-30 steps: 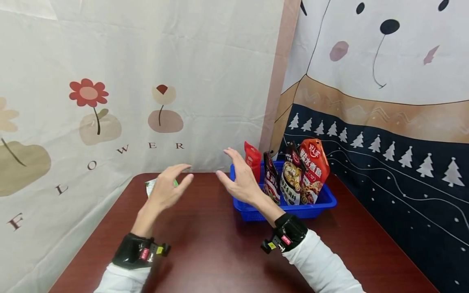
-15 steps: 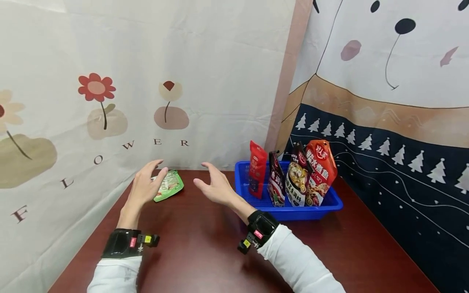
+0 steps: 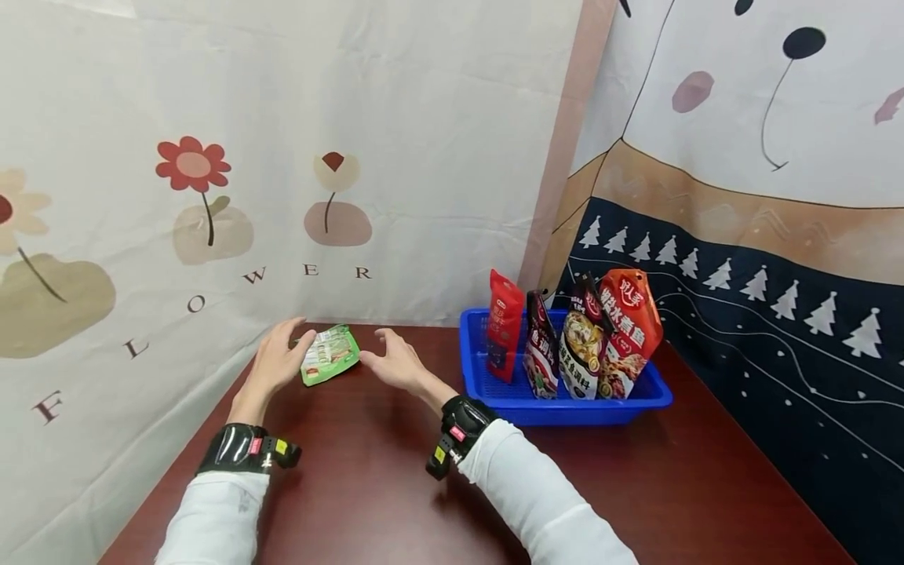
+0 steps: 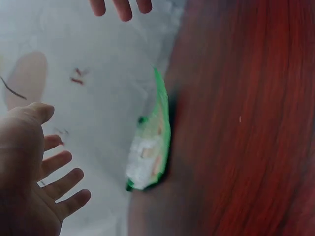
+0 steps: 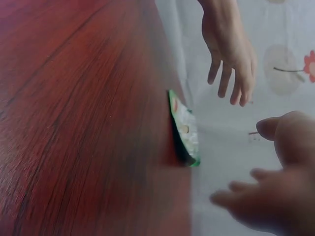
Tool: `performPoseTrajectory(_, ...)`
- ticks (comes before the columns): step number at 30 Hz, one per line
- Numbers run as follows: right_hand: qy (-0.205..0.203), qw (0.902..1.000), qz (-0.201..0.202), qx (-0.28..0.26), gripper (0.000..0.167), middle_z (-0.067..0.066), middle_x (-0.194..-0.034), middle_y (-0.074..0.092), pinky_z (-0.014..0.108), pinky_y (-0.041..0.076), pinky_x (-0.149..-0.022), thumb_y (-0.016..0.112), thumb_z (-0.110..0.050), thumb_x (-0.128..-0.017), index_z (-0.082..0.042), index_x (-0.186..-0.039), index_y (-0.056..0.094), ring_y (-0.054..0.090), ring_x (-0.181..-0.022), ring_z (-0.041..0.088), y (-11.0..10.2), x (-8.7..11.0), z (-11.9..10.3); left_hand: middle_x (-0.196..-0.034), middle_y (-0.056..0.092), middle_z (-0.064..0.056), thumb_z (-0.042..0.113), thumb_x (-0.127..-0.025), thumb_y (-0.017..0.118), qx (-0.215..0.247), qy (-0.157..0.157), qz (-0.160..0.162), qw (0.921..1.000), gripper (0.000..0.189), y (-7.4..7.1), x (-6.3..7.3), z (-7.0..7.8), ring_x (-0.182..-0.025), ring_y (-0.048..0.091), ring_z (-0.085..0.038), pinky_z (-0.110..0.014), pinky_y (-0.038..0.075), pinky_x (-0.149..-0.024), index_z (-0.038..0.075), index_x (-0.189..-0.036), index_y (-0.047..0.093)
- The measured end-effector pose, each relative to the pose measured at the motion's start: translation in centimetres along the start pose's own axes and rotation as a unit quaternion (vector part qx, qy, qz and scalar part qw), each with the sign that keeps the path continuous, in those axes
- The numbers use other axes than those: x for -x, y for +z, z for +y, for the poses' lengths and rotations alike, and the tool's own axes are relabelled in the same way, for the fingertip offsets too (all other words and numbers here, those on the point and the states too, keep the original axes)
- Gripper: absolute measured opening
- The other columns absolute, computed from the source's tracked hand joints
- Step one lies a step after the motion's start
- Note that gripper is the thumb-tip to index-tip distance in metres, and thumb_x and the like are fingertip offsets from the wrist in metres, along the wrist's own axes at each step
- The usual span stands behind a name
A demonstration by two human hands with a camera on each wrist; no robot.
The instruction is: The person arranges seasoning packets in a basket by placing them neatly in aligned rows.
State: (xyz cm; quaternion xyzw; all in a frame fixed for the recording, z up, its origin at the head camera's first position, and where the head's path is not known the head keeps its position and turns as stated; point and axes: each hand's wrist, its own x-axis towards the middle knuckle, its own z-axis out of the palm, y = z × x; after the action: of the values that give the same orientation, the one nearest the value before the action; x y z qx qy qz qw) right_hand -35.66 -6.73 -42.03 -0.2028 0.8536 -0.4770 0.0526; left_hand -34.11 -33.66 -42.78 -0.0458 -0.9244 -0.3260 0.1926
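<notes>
A green-and-white food packet point(image 3: 329, 355) lies flat near the table's back edge. My left hand point(image 3: 274, 362) hovers just left of it, fingers extended and thumb apart. To its right is my right hand point(image 3: 401, 364), thumb and fingers spread, with nothing in its grasp. The left wrist view has the packet point(image 4: 150, 147) edge-on beyond the left hand point(image 4: 29, 167), and fingertips of the right hand at the top. In the right wrist view, the packet point(image 5: 184, 130) sits between the left hand point(image 5: 231, 59) and the blurred right hand point(image 5: 280, 182).
A blue plastic basket point(image 3: 565, 411) stands at the right back of the brown table point(image 3: 367, 479). Several upright food pouches are in it, including a red pouch point(image 3: 504, 326) and an orange-red pouch point(image 3: 632, 329). Printed cloth point(image 3: 438, 157) hangs behind the table.
Both hands have moved left and forward to either side of the green packet, the right hand away from the basket. The packet, earlier mostly hidden behind the left hand, shows fully.
</notes>
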Motion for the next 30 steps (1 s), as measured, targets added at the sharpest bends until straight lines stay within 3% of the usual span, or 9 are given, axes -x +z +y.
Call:
performPoseTrajectory(5,0.041,0.9989,0.011,-0.018,0.067,0.016,-0.171,0.055,0.055,0.053,-0.123,0.068,-0.040,-0.112,-0.011,-0.169,0.047,0.056,-0.156,0.037,1.2,-1.6,0.6,-0.171,0.041,-0.039,0.035,-0.120,0.048,-0.007,-0.035,-0.025,0.9990,0.063,0.7,-1.4,-1.6,-0.161,0.036,-0.059,-0.074,0.032,-0.132,-0.008,-0.166,0.044)
performPoseTrajectory(7,0.055,0.9980,0.017,-0.027,0.066,0.017,-0.169,0.055,0.055,0.053,-0.123,0.068,-0.038,-0.113,-0.008,-0.168,0.048,0.056,-0.155,0.037,1.6,-2.0,0.8,-0.171,0.043,-0.037,0.043,-0.120,0.049,-0.011,-0.035,-0.018,0.9992,0.067,2.6,-3.3,-5.6,-0.161,0.038,-0.057,-0.074,0.035,-0.130,-0.005,-0.166,0.046)
performPoseTrajectory(12,0.080,0.9940,0.036,-0.066,0.065,0.022,-0.165,0.058,0.054,0.054,-0.123,0.067,-0.032,-0.113,-0.002,-0.167,0.048,0.059,-0.151,0.039,2.7,-2.8,1.2,-0.174,0.039,-0.036,0.065,-0.114,0.049,0.000,-0.046,-0.006,0.9989,0.088,6.0,-5.9,-11.5,-0.164,0.033,-0.055,-0.073,0.033,-0.131,-0.004,-0.168,0.044)
performPoseTrajectory(16,0.089,0.9900,0.053,-0.096,0.064,0.022,-0.159,0.063,0.053,0.056,-0.121,0.068,-0.029,-0.112,0.000,-0.166,0.049,0.062,-0.148,0.039,3.9,-3.5,1.3,-0.171,0.031,-0.046,0.051,-0.111,0.056,0.017,-0.117,-0.015,0.9929,0.091,4.6,-4.1,-7.2,-0.164,0.024,-0.061,-0.074,0.026,-0.134,-0.016,-0.168,0.032)
performPoseTrajectory(20,0.094,0.9870,0.064,-0.114,0.061,0.024,-0.158,0.064,0.051,0.057,-0.120,0.069,-0.025,-0.112,0.001,-0.165,0.050,0.063,-0.147,0.039,5.0,-3.9,1.0,-0.170,0.033,-0.046,0.035,-0.107,0.065,0.011,-0.165,-0.038,0.9856,0.090,3.6,-2.9,-4.0,-0.164,0.026,-0.062,-0.069,0.029,-0.137,-0.016,-0.170,0.026)
performPoseTrajectory(22,0.099,0.9859,0.070,-0.115,0.060,0.023,-0.157,0.066,0.050,0.058,-0.119,0.069,-0.024,-0.113,0.001,-0.164,0.051,0.064,-0.146,0.039,5.4,-4.1,0.8,-0.170,0.036,-0.045,0.032,-0.103,0.074,0.013,-0.170,-0.035,0.9847,0.093,4.4,-3.3,-4.7,-0.162,0.031,-0.062,-0.072,0.032,-0.134,-0.013,-0.171,0.029)
performPoseTrajectory(27,0.113,0.9847,0.084,-0.104,0.056,0.021,-0.151,0.072,0.045,0.062,-0.115,0.069,-0.023,-0.114,0.002,-0.162,0.054,0.069,-0.142,0.035,6.4,-4.4,0.5,-0.169,0.044,-0.040,0.027,-0.091,0.088,0.011,-0.171,-0.036,0.9845,0.102,6.9,-5.0,-7.9,-0.158,0.038,-0.061,-0.072,0.038,-0.131,-0.006,-0.171,0.034)
performPoseTrajectory(30,0.116,0.9820,0.092,-0.118,0.053,0.022,-0.146,0.075,0.039,0.067,-0.104,0.069,-0.020,-0.113,0.004,-0.159,0.056,0.078,-0.128,0.032,6.5,-4.8,0.7,-0.167,0.047,-0.039,0.024,-0.085,0.092,0.021,-0.183,-0.031,0.9824,0.107,7.1,-5.3,-8.1,-0.159,0.036,-0.061,-0.070,0.037,-0.132,-0.005,-0.171,0.035)
